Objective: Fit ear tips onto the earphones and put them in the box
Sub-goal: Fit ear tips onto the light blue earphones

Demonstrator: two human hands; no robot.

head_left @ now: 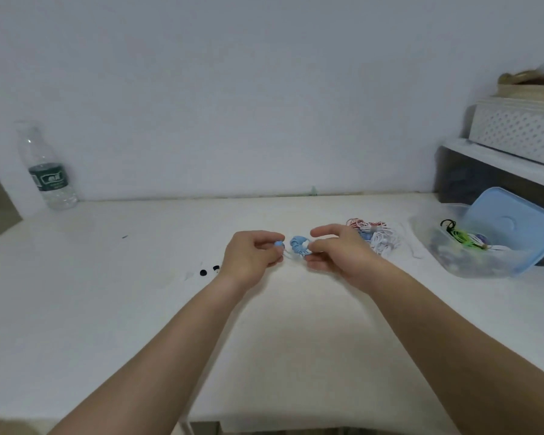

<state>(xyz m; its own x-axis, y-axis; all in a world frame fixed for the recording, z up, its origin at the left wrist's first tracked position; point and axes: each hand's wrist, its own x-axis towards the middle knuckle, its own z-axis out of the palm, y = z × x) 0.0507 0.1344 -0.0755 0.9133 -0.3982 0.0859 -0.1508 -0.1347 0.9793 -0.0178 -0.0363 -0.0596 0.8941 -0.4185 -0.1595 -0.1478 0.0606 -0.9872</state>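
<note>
White table (107,309), clear box (484,265) at its right. Just left of the box, heaped earphones (382,238); further left, right hand (336,252) and left hand (252,259) pinching blue earphones (298,244) by coil and bud; farthest left, black ear tips (203,272).

Earphones (299,245): blue, coiled, held between left hand (252,255) and right hand (336,251).
Ear tips (203,272): two, black, on counter (107,309).
Box (471,266): clear, open, blue lid (512,221) propped inside.
</note>
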